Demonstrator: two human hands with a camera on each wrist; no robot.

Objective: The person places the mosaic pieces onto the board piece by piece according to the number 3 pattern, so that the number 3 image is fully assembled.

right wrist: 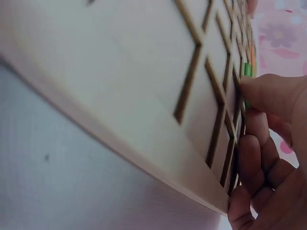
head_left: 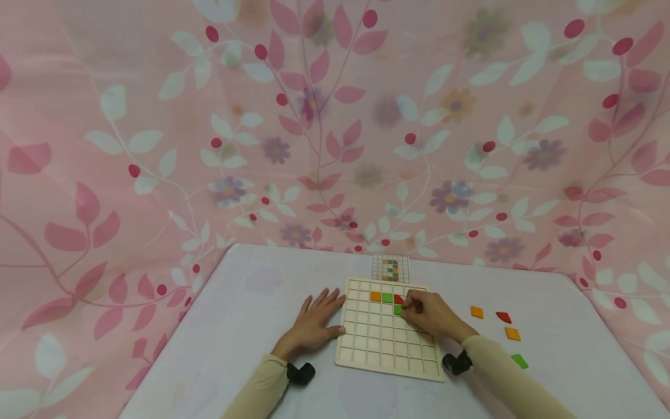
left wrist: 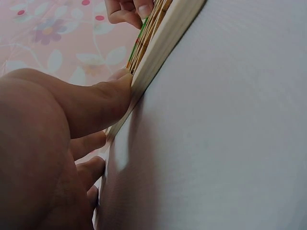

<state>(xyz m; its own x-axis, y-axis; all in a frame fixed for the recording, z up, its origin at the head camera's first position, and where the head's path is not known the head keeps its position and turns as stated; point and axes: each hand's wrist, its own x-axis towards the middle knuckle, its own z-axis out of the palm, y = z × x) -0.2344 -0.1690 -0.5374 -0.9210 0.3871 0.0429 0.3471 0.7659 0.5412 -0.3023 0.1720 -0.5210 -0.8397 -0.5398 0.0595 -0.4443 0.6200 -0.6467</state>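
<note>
A pale wooden grid board (head_left: 366, 343) lies on the table. My left hand (head_left: 314, 326) rests beside its left edge with fingers spread; in the left wrist view the thumb (left wrist: 103, 103) touches the board's side. Over the upper right of the grid, my right hand (head_left: 431, 314) pinches a green tile (head_left: 398, 311) at a cell below a red rounded piece (head_left: 398, 299). The fingertips partly cover both pieces. Left of the red piece, a green square (head_left: 387, 298) and an orange square (head_left: 376, 297) sit in the same row.
A printed pattern card (head_left: 391, 269) lies behind the board. To the right are loose pieces on the white cloth: an orange square (head_left: 477, 312), a red rounded piece (head_left: 504, 318), another orange square (head_left: 513, 334) and a green piece (head_left: 520, 361). A floral curtain (head_left: 335, 145) hangs behind the table.
</note>
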